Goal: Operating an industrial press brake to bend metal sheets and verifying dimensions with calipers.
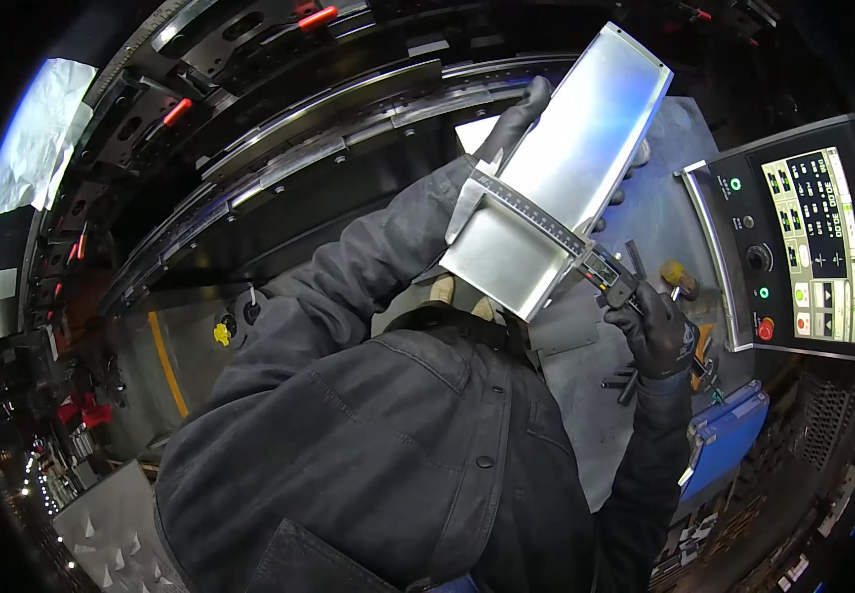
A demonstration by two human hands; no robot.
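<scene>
A long, bright sheet-metal channel (pixel 585 128) with bent-up side edges lies slantwise in front of me. My left hand (pixel 520 121), in a black glove, grips it from below, thumb along the left edge and fingertips showing past the right edge. Across the near part of the channel lies a digital caliper (pixel 531 210), its jaws toward the left edge. The caliper's display end is in the black-gloved fingers of my right hand (pixel 660 334). Whether the jaws touch both edges I cannot tell.
A press brake (pixel 328 148) with a long black beam and red handles spans the far left. At right stands a control panel (pixel 793 242) with a lit screen and red button. A grey table (pixel 585 395) bears a yellow-handled tool (pixel 679 277); a blue binder (pixel 726 440) is beside it.
</scene>
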